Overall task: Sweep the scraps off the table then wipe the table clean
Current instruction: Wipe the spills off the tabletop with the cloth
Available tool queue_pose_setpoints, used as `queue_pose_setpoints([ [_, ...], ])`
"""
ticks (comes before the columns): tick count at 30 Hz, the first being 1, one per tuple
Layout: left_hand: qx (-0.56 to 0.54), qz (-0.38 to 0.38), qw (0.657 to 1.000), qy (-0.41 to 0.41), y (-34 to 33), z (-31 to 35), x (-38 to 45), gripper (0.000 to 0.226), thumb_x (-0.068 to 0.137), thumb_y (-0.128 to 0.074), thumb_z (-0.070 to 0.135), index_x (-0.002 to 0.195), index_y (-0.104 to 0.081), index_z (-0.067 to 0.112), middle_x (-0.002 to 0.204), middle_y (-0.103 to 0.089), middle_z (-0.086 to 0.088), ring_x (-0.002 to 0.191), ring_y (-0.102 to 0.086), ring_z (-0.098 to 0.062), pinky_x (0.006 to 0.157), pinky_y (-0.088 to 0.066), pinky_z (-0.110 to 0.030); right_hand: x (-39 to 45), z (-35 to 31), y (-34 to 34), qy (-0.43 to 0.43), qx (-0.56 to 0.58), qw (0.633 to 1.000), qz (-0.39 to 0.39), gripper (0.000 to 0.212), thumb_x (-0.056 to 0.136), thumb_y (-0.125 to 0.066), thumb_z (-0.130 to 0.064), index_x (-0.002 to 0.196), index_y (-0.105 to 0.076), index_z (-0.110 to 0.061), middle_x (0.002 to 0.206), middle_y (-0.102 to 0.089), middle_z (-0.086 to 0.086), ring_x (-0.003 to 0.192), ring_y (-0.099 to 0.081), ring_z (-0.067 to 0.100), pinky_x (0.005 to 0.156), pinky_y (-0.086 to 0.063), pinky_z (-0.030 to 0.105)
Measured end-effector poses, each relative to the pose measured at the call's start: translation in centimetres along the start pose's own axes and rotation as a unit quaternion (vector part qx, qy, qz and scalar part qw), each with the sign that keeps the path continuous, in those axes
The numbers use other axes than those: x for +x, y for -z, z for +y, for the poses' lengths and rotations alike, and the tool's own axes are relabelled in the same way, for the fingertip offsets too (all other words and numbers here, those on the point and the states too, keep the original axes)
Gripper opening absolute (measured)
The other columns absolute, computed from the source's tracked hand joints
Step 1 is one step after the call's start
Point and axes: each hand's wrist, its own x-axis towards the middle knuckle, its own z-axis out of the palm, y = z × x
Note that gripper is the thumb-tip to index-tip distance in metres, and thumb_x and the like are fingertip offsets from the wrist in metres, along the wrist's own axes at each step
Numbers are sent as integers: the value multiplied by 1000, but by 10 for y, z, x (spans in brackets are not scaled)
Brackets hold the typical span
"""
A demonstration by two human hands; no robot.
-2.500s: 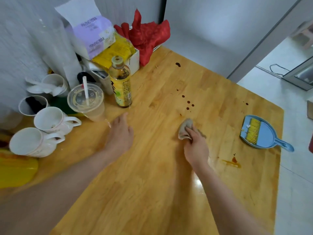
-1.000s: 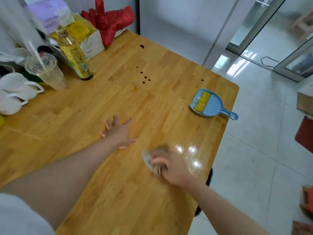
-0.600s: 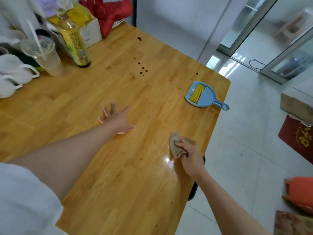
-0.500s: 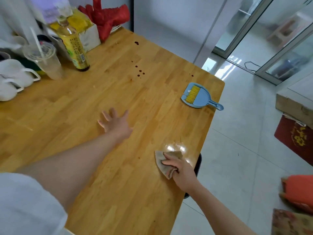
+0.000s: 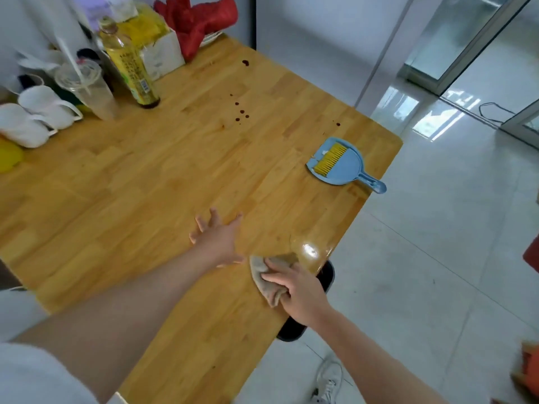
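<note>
The right hand (image 5: 300, 293) grips a cloth (image 5: 267, 282) on the table (image 5: 145, 182). Just beside it, the left hand (image 5: 217, 239) rests flat, fingers spread.

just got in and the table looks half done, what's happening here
A person is wiping the wooden table. Their right hand grips a beige cloth near the table's right edge, beside a wet shiny patch. The left hand rests flat on the wood, fingers spread. Dark drops remain further up, and the blue dustpan with its brush lies idle.
</note>
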Motion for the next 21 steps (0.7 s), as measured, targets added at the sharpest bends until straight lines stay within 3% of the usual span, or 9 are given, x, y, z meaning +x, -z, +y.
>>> queue_pose_setpoints([
  [3, -17, -8, 1000, 4, -1, 0, -1, 116, 77, -77, 58, 153, 10, 51, 161, 31, -10, 147, 16, -51, 117, -18, -65, 16, 37, 46, 34, 3, 997, -66, 53, 88, -57, -2, 130, -64, -34, 148, -46, -24, 115, -52, 11, 82, -50, 26],
  [6, -19, -13, 1000, 12, -3, 1, -1, 117, 76, -78, 58, 153, 10, 51, 161, 32, -9, 147, 17, -48, 118, -16, -64, 54, 82, 102, -86, 48, 995, 21, 50, 92, -54, 1, 132, -62, -28, 140, -57, -10, 118, -57, 12, 83, -47, 19],
  [9, -17, -9, 1000, 11, -4, 0, -1, 116, 76, -77, 59, 154, 9, 51, 161, 32, -8, 147, 18, -47, 118, -15, -65, 61, 77, 98, -157, 32, 986, 50, 52, 93, -53, -5, 136, -58, -34, 150, -45, -18, 125, -52, 14, 92, -50, 29],
  [11, -10, -17, 1000, 13, -5, -1, 1, 116, 76, -76, 60, 153, 11, 51, 160, 33, -8, 147, 19, -48, 118, -13, -65, 51, 56, 73, -73, 11, 997, -4, 50, 92, -57, -8, 133, -60, -36, 153, -41, -20, 120, -53, 17, 88, -52, 30],
  [13, 0, -12, 1000, 14, -6, -2, 4, 117, 76, -76, 61, 153, 13, 51, 160, 33, -9, 147, 19, -48, 118, -13, -65, 43, 50, 60, 63, -26, 991, -118, 52, 88, -58, -6, 130, -63, -37, 152, -42, -23, 118, -54, 20, 83, -52, 29],
  [15, -1, -21, 1000, 12, -4, -3, 5, 116, 78, -75, 59, 152, 15, 51, 159, 35, -8, 147, 21, -48, 118, -12, -65, 67, 63, 78, 90, -42, 981, -166, 53, 90, -57, -5, 132, -62, -37, 151, -42, -24, 124, -53, 18, 90, -51, 29],
  [16, -4, -32, 999, 10, -3, -3, 5, 116, 79, -75, 58, 152, 15, 52, 159, 36, -8, 146, 22, -47, 118, -10, -65, 82, 72, 89, 62, -41, 985, -157, 51, 92, -57, -6, 133, -62, -35, 151, -43, -21, 126, -52, 17, 94, -50, 29],
  [19, -7, -35, 999, 7, -6, -5, 8, 115, 80, -75, 57, 151, 16, 53, 158, 38, -6, 146, 24, -46, 118, -9, -65, 112, 87, 113, -95, -7, 995, -23, 53, 92, -56, 0, 135, -61, -29, 152, -45, -15, 126, -53, 17, 98, -49, 29],
  [21, -16, -34, 999, 8, -5, -6, 9, 115, 80, -75, 56, 151, 15, 53, 158, 38, -5, 146, 25, -46, 118, -8, -65, 110, 77, 104, -87, -16, 996, -16, 53, 92, -55, -1, 135, -60, -32, 153, -43, -17, 122, -53, 17, 97, -50, 33],
])
